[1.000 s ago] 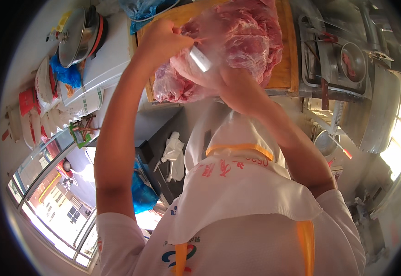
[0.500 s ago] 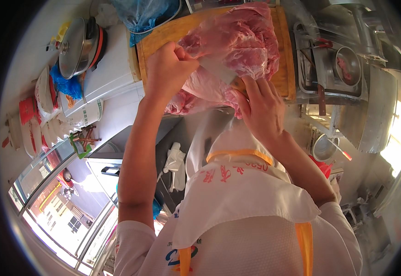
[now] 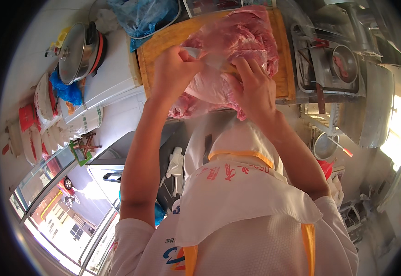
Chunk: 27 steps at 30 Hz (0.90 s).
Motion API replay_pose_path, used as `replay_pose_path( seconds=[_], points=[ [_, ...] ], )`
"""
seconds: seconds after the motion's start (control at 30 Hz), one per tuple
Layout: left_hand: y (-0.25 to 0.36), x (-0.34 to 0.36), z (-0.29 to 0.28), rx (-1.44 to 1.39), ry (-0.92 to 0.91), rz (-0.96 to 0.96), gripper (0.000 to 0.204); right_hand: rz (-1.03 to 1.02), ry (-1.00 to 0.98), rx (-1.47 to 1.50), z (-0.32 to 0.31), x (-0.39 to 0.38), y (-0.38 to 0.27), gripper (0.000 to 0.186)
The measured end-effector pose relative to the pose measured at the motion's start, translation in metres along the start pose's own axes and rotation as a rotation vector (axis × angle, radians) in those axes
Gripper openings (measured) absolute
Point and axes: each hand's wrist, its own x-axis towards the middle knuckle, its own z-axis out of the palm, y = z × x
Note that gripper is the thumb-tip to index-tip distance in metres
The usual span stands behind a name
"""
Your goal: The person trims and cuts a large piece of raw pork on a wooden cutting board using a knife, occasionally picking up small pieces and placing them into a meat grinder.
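Observation:
A large slab of raw pink meat (image 3: 244,34) covers much of the wooden cutting board (image 3: 283,64), its near end hanging over the board's front edge. Across the meat lies a broad-bladed knife (image 3: 215,61), blurred along its blade. My right hand (image 3: 254,87) is wrapped round its wooden handle, partly hidden by the fingers. My left hand (image 3: 175,71) is closed at the blade's other end, fingers curled over it near the meat's left side. The pale, smooth side of the meat shows below the blade, between my hands.
Left of the board stands a lidded pot (image 3: 75,50) on a white surface. A blue plastic bag (image 3: 143,17) lies behind the board. On the right, a metal tray (image 3: 297,69) holds a bowl (image 3: 345,64) with a scrap of meat and a dark-handled tool.
Both hands have shifted with the knife: my right hand went up and a little left across the meat, my left hand slightly right and down. The knife lies flatter across the meat.

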Motion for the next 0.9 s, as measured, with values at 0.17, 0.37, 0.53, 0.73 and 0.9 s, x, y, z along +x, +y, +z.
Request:
replay_pose_path(
  seconds=[0.17,0.37,0.53,0.73,0.9],
  points=[
    [-0.012,0.002,0.002,-0.021,-0.005,0.013,0.021,-0.057,0.038,0.021,-0.011,-0.002,0.008,0.020],
    [-0.024,-0.003,-0.012,-0.043,-0.008,-0.095,0.024,-0.189,0.217,-0.172,-0.035,0.031,0.035,0.021],
    [-0.069,-0.021,-0.008,-0.449,-0.048,-0.144,0.014,0.396,0.032,0.424,-0.081,0.029,0.035,0.027],
    [-0.074,-0.034,0.017,-0.498,0.074,-0.101,0.017,0.684,-0.261,0.860,-0.056,-0.007,0.009,0.030],
    [-0.030,-0.030,0.036,-0.013,0.329,-0.138,0.018,0.635,-0.370,0.857,-0.037,-0.028,0.014,0.030]
  ],
)
